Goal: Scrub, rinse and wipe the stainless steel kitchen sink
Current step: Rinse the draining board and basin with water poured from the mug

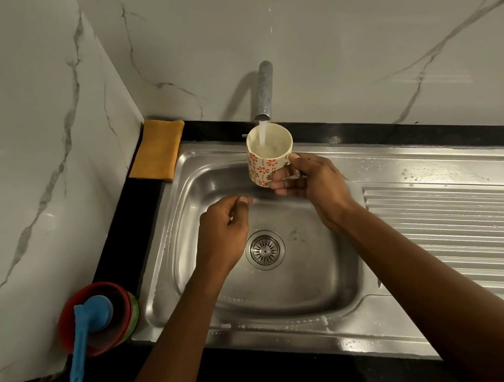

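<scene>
The stainless steel sink [296, 286] has a round drain strainer [264, 249] in its basin and soapy droplets along its rim. My right hand [307, 181] grips the handle of a white mug with red flowers [266, 156], holding it upright under the tap [264, 92]. Water runs from the tap into the mug. My left hand [225, 228] hovers over the basin to the left of the mug, fingers loosely curled, holding nothing.
A folded orange cloth [158, 148] lies on the black counter at the sink's back left corner. Stacked red bowls [98, 316] with a blue brush [82, 339] sit at the front left. The ribbed drainboard [456, 223] stretches to the right. Marble walls close the back and left.
</scene>
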Demonstrator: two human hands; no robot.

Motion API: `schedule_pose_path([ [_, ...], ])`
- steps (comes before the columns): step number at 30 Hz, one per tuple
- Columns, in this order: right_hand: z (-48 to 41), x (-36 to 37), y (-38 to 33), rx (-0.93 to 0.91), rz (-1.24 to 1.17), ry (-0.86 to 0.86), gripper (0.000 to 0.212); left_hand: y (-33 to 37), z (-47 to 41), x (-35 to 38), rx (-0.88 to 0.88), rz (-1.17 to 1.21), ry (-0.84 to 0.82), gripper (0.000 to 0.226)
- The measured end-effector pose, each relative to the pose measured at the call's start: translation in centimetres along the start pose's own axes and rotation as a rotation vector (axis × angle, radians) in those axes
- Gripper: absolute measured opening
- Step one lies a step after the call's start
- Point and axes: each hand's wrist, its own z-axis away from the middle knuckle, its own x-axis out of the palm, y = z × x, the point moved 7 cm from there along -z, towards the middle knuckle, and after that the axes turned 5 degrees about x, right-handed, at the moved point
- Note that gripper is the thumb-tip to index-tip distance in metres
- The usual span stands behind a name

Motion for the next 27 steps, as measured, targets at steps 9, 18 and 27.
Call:
schedule_pose_path([
  [9,4.0,-7.6,1.2,0.011,-0.093,0.037,0.033,2.5,1.0,4.7,0.035,-0.055,-0.115,0.021],
  [18,12.8,-24.7,1.3,0.029,-0.033,0.201,0.036,7.6,4.1,19.8,0.124,-0.096,-0.320,0.022],
  [27,20.6,-42.7,3.4,0.104,-0.006,0.394,0.039,13.4,10.2,42.5,0.395,-0.162,-0.639,0.043],
])
